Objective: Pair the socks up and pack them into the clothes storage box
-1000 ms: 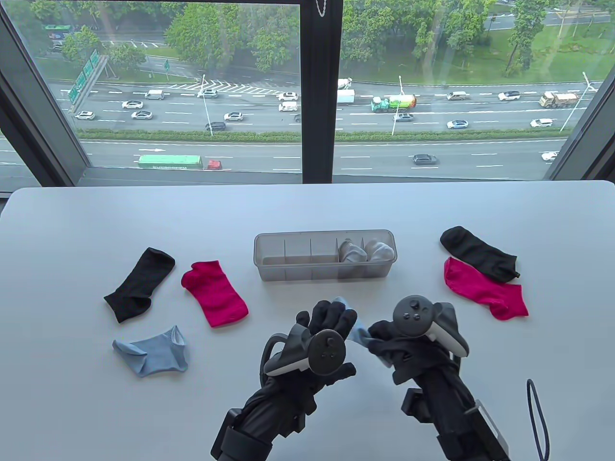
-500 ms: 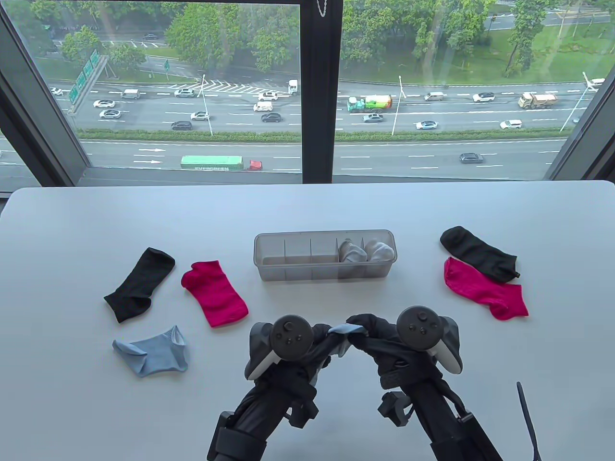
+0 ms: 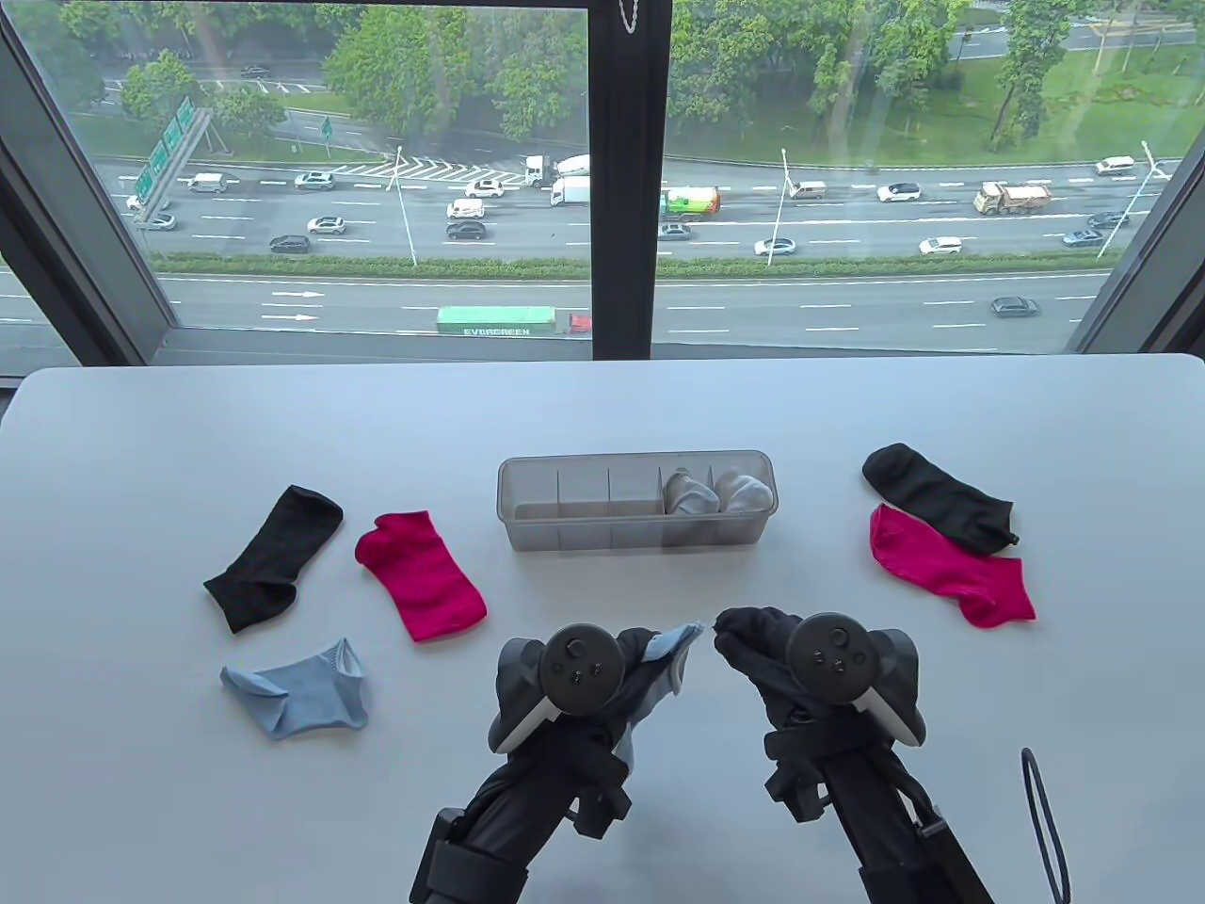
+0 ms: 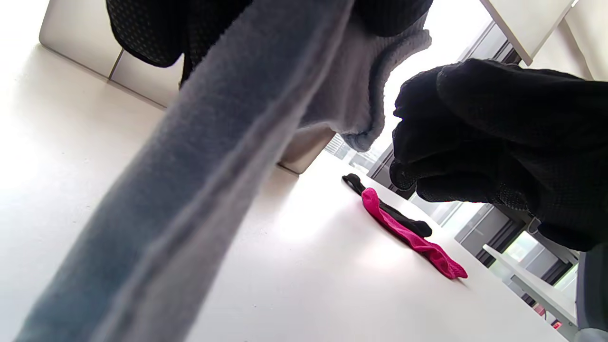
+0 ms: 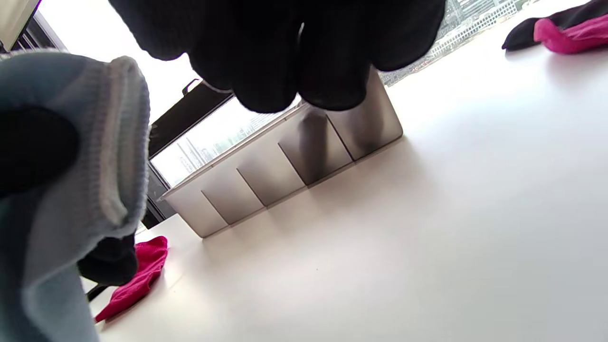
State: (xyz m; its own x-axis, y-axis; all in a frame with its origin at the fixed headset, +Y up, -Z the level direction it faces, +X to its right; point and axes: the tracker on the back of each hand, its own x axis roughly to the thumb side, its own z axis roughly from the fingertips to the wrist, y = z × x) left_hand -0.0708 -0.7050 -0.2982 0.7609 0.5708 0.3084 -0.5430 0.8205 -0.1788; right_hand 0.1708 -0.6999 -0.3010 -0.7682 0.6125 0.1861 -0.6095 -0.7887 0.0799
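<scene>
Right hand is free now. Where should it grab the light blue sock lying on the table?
Pinch the light blue sock at its open cuff, the raised right-hand end, coming from above. That edge stands up off the table, while the rest lies flat. It sits far left, nearer the left hand.

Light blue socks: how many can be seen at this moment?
2. One light blue sock lies flat on the table's near left; the other light blue sock hangs from the left hand. None visible in the storage box.

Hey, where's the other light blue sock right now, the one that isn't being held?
In the table view, the loose light blue sock lies flat at the table's front left, just in front of the left pink sock and black sock, left of the left hand.
</scene>
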